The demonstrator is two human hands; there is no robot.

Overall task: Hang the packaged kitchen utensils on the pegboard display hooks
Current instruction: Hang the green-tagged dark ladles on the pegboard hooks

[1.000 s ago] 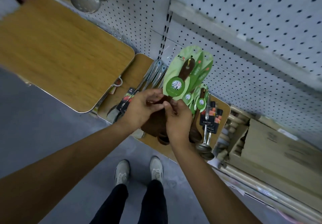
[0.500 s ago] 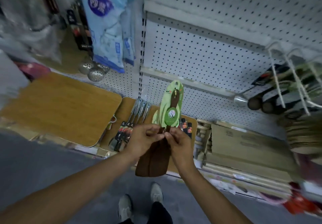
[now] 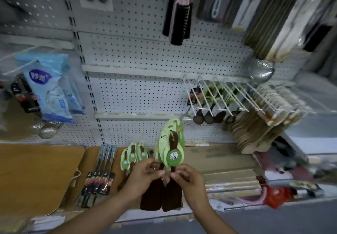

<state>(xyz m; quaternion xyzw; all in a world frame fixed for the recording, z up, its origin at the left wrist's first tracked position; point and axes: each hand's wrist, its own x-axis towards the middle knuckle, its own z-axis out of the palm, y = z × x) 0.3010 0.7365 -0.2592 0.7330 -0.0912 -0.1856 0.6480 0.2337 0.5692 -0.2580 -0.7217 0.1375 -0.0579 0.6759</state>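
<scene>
Both the left hand (image 3: 144, 174) and right hand (image 3: 187, 178) pinch the carded wooden spatulas (image 3: 170, 153), whose small hang-holes could miss a hook (image 3: 206, 95) and slip.

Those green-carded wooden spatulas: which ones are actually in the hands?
The two raised spatulas, pinched by the left hand and right hand; the others lie on the board.

Down on the shelf (image 3: 228, 195): wooden cutting boards (image 3: 36, 175) at its left end, carded metal utensils (image 3: 100, 175) and green-carded spatulas (image 3: 133, 158) mid-shelf, flat cardboard boxes (image 3: 218, 158) to the right.
</scene>
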